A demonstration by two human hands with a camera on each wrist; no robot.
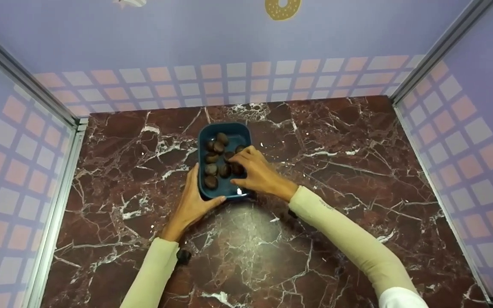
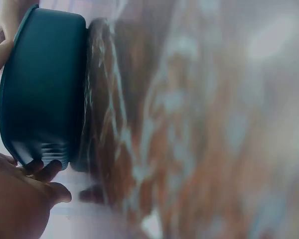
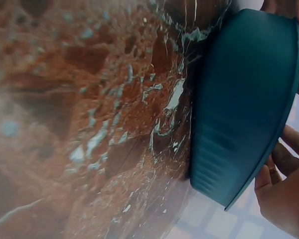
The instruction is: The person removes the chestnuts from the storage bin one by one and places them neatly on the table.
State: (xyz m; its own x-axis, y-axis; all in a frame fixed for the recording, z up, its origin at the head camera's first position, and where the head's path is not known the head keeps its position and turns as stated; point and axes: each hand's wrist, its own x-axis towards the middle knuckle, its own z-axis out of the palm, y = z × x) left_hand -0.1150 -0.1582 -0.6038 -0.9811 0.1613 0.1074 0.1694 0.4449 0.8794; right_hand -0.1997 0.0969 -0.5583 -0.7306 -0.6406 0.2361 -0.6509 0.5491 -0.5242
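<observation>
Cream-coloured sleeves, the left and the right, lie nearest, smooth and close-fitting, a small black lump beside the left cuff. Beneath them spreads a glossy table, dark red-brown, veined in white like marble, with a pale glare near the middle. Left hand braces the near left corner of a box, thumb and fingers spread apart along its two sides. Right hand reaches over the right rim, fingers bent, thumb apart from them; I cannot tell whether they pinch a nut. Standing on the table, the box is deep teal, shiny, oblong with rounded corners, its outer wall ribbed near one end. Rounded dark brown nuts lie inside, mostly leftward. Beyond, lilac walls carry pink and white squares, metal strips and a printed doughnut.
</observation>
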